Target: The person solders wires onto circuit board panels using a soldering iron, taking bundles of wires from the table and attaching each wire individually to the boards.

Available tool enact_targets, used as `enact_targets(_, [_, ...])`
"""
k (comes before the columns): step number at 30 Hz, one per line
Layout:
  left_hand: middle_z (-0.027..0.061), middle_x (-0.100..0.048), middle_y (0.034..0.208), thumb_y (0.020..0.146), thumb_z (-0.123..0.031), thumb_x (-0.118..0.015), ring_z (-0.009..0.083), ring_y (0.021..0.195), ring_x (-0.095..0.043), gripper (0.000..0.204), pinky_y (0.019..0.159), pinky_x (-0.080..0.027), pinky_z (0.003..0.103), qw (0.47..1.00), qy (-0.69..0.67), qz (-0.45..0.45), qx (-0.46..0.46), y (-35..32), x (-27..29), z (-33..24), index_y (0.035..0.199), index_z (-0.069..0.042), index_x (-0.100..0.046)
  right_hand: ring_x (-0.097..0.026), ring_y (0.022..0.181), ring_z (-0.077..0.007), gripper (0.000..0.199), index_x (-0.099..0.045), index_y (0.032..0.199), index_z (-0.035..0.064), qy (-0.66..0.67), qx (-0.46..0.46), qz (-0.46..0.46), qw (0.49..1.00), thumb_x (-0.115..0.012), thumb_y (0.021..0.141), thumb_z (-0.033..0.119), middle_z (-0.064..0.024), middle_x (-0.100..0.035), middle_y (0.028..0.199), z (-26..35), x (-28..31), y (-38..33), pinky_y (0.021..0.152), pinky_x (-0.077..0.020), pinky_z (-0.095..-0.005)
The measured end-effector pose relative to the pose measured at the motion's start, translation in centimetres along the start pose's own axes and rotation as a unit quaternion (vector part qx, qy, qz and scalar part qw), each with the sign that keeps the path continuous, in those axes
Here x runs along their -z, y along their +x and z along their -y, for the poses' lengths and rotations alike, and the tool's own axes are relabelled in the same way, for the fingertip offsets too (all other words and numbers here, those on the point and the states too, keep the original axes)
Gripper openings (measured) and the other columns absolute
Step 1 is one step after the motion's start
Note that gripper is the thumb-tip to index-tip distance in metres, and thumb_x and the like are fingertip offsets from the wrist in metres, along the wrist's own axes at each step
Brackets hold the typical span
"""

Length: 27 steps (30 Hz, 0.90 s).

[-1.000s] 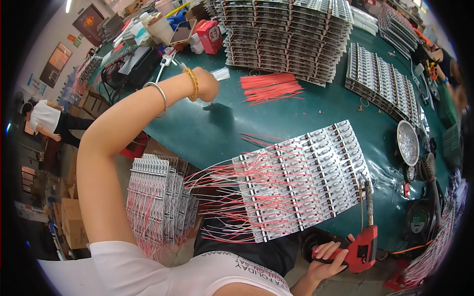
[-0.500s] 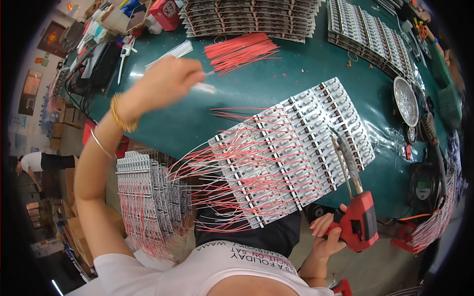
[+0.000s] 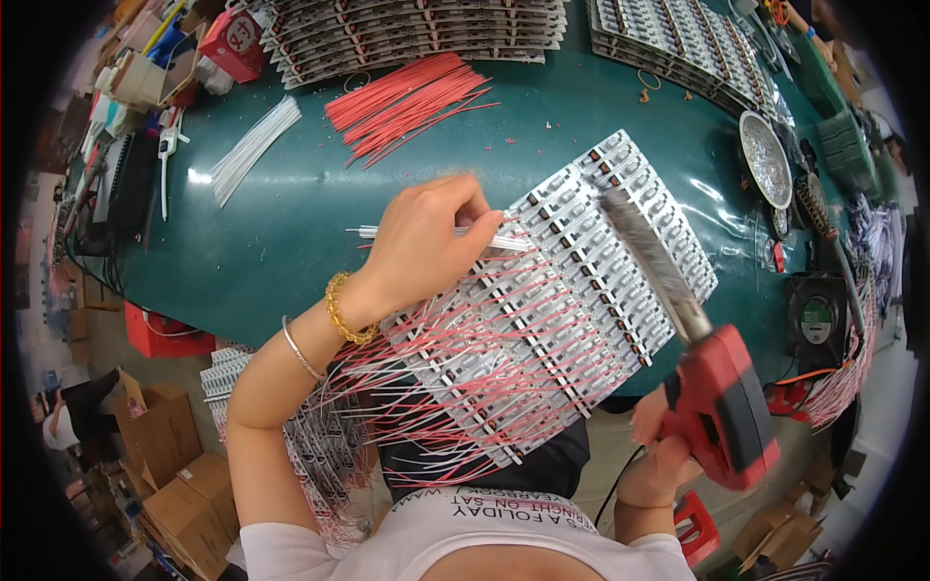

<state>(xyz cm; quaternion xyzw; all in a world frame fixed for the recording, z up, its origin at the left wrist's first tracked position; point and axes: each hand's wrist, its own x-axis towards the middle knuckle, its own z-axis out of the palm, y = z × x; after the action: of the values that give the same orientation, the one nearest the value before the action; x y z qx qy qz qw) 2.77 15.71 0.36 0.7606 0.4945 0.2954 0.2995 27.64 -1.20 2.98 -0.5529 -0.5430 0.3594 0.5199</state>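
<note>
My left hand (image 3: 423, 242) is closed on a small bundle of thin white wires (image 3: 373, 232), held just over the left side of a panel of white circuit boards (image 3: 581, 281) with red and white leads hanging off its near edge. My right hand (image 3: 659, 455) grips the red handle of a soldering iron (image 3: 722, 407). The iron's long metal barrel (image 3: 654, 261) stretches up over the right half of the panel. The panel rests at the front edge of the green table (image 3: 310, 203).
A loose bunch of red wires (image 3: 407, 102) and a bunch of white wires (image 3: 254, 147) lie further back. Stacks of circuit boards (image 3: 417, 34) line the far edge. A metal dish (image 3: 765, 160) and a small fan (image 3: 816, 318) stand at the right. Cardboard boxes (image 3: 174, 465) sit on the floor at the left.
My left hand came back from the far wire piles with white wires and now sits over the panel. My right hand raised the soldering iron over the boards.
</note>
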Motion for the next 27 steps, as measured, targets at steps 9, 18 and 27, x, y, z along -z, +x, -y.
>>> enact_targets(9, [0.0098, -0.057, 0.066, 0.079, -0.008, -0.062, 0.0197, 0.057, -0.054, 0.016, 0.054, -0.044, 0.03, 1.0, -0.016, -0.014, 0.018, 0.1, -0.5, 0.1, 0.07, 0.002, -0.053, -0.041, 0.038, -0.0103, 0.077, -0.041, 0.116, -0.0132, 0.095, -0.125, -0.028, 0.987, -0.059, 0.08, 0.053, -0.0019, -0.043, 0.049, -1.0, -3.0, 2.2, 0.039, -0.0354, -0.0237])
enact_targets(18, [0.0106, -0.056, 0.065, 0.078, -0.006, -0.061, 0.022, 0.057, -0.055, 0.015, 0.055, -0.045, 0.031, 1.0, -0.01, -0.022, 0.01, -0.1, -0.6, 0.2, 0.07, 0.001, -0.051, -0.041, 0.037, -0.0116, 0.064, -0.046, 0.106, -0.0118, 0.105, -0.132, -0.021, 0.986, -0.06, 0.083, 0.047, -0.004, -0.043, 0.048, -0.9, -2.9, 2.3, 0.038, -0.0351, -0.0245])
enact_targets(27, [0.0103, -0.056, 0.066, 0.078, -0.005, -0.061, 0.0225, 0.057, -0.055, 0.015, 0.054, -0.045, 0.032, 1.0, 0.003, -0.026, 0.005, -0.2, -0.7, 0.2, 0.07, 0.001, -0.051, -0.04, 0.038, -0.0103, 0.068, -0.045, 0.109, -0.0133, 0.07, -0.113, -0.039, 0.99, -0.06, 0.083, 0.047, -0.0026, -0.043, 0.048, -0.7, -3.2, 2.1, 0.039, -0.0345, -0.0238])
